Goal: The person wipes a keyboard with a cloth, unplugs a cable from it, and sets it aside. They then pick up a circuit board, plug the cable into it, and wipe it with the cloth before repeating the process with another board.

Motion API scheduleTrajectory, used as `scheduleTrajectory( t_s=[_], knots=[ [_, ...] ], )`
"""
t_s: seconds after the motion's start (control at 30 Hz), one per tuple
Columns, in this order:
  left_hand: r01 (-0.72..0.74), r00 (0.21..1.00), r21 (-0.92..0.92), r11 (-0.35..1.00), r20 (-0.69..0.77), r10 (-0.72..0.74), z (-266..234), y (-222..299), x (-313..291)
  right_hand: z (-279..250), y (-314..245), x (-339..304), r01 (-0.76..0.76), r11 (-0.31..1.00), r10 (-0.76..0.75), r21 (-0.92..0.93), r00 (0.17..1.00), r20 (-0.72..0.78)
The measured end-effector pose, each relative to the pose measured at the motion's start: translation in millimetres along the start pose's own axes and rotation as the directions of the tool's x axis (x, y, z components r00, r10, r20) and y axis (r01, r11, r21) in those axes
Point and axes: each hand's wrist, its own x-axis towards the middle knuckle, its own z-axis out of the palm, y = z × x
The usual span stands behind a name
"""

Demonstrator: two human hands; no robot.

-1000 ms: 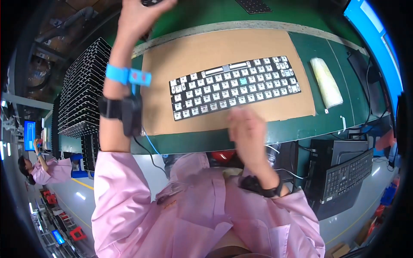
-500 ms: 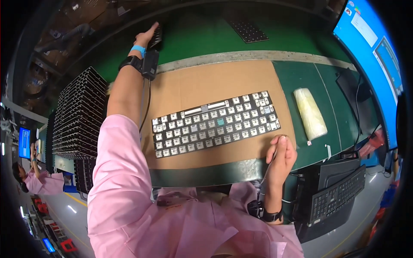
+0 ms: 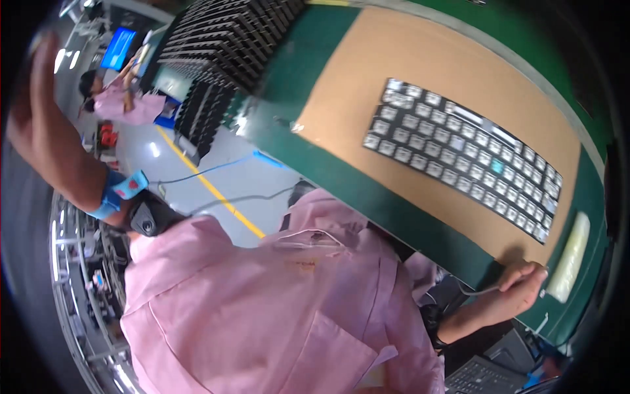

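My left hand (image 3: 56,144) is raised at the far left, away from the table. One digit points upward; the others are lost in the dark rim and blur, so what it holds, if anything, cannot be seen. A blue band and a black device sit on that wrist. My right hand (image 3: 525,287) is closed at the table's near right edge, with a thin grey, slightly curved thing (image 3: 482,290) sticking out of it toward the wrist. Just beyond lies a black keyboard plate (image 3: 453,141) with rows of white switch housings, one of them teal, on a brown cardboard sheet (image 3: 354,72).
A tall stack of black plates (image 3: 216,49) stands at the upper left. Right of the cardboard lies a pale wrapped roll (image 3: 571,262). A black keyboard (image 3: 485,375) is at the lower right. Another person in pink (image 3: 121,102) works farther off, past a yellow floor line (image 3: 210,180).
My left hand has swung from beyond the table's far side back to the far left. The view has turned left and tilted. My right hand stays closed near the table edge.
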Motion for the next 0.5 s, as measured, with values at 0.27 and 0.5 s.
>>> scheduleTrajectory(
  t_s=[0.27,0.5],
  knots=[
    [-0.644,0.69,0.297,0.705,0.623,0.368,46.5,-143.0,-81.0,-5.0,4.1,3.5,0.029,0.998,-0.029,-0.052,1.0,0.009],
    [-0.629,0.765,0.356,0.691,0.44,0.47,83.9,-184.0,-94.3,-4.9,4.9,2.5,0.008,1.0,-0.008,-0.011,0.999,-0.037]
  ],
)
